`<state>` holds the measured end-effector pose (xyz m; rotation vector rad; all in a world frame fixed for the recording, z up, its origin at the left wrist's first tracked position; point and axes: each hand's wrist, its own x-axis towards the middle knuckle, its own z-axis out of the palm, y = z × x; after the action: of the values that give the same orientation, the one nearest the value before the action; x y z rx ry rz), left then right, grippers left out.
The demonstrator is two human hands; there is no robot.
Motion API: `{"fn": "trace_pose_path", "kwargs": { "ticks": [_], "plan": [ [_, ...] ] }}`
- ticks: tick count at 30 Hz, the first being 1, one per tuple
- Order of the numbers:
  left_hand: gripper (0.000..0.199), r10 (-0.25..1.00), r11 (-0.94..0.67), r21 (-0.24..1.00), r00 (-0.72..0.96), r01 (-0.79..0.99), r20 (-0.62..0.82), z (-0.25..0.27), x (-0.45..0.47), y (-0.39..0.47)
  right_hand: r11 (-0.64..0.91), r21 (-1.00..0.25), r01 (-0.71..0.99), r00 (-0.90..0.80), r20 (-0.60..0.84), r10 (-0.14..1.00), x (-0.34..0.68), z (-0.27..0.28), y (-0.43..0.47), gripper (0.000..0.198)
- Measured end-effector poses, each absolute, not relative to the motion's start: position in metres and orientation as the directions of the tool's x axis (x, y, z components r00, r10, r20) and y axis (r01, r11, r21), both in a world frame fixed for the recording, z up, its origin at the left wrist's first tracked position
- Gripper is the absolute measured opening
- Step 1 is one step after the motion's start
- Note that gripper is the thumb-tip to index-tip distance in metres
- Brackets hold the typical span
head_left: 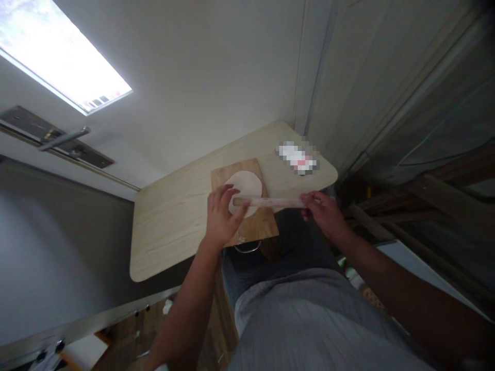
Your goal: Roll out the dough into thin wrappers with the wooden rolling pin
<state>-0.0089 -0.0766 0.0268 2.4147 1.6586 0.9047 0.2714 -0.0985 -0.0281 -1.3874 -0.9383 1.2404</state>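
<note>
A thin wooden rolling pin (273,202) lies crosswise over a flat round sheet of dough (249,181). My right hand (319,208) is closed on the pin's right end, out past the board's edge. At the other end, my left hand (223,214) has its fingers curved and apart, the fingertips over the dough's left side. Its thumb is by the pin's left end; whether it presses on the pin or the dough I cannot tell. Under the dough is a wooden cutting board (266,222) with a metal handle (249,249) at its near edge.
The board sits on a light wooden table (170,221) with rounded corners, against a pale door with a lever handle (65,138). A blurred-out white and red item (297,157) lies at the table's right. Wooden beams (425,196) stand to the right.
</note>
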Motion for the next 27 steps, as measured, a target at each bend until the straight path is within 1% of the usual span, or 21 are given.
{"fn": "trace_pose_path", "kwargs": {
  "ticks": [2,5,9,13,18,23,25,27],
  "plan": [
    [0.025,0.873,-0.395,0.418,0.194,0.818,0.447,0.031,-0.008,-0.044,-0.155,-0.985,-0.079,0.169,-0.166,0.971,0.264,-0.029,-0.088,0.040],
    [0.024,0.899,-0.291,0.441,0.085,0.849,0.429,0.028,0.000,0.004,-0.121,-0.990,-0.079,0.169,-0.132,0.977,0.255,-0.031,-0.077,0.041],
    [0.029,0.942,-0.192,0.411,0.050,0.891,0.331,0.015,0.010,0.043,-0.117,-0.990,-0.075,0.170,-0.129,0.977,0.252,-0.032,-0.066,0.042],
    [0.032,0.970,-0.116,0.359,0.028,0.926,0.241,0.007,0.014,0.055,-0.146,-0.984,-0.101,0.189,-0.163,0.968,0.259,-0.028,-0.056,0.042],
    [0.036,0.974,-0.116,0.322,0.044,0.940,0.221,0.007,0.022,0.064,-0.230,-0.970,-0.074,0.166,-0.239,0.957,0.265,-0.021,-0.045,0.037],
    [0.040,0.974,-0.130,0.287,0.068,0.949,0.217,0.003,0.030,0.079,-0.324,-0.941,-0.098,0.112,-0.334,0.936,0.264,-0.016,-0.038,0.027],
    [0.041,0.978,-0.126,0.262,0.076,0.957,0.193,0.000,0.031,0.081,-0.341,-0.938,-0.054,0.116,-0.345,0.931,0.264,-0.014,-0.035,0.022],
    [0.042,0.979,-0.135,0.227,0.095,0.964,0.178,-0.001,0.031,0.080,-0.324,-0.945,0.042,0.140,-0.316,0.938,0.265,-0.013,-0.032,0.020]
  ]
}}
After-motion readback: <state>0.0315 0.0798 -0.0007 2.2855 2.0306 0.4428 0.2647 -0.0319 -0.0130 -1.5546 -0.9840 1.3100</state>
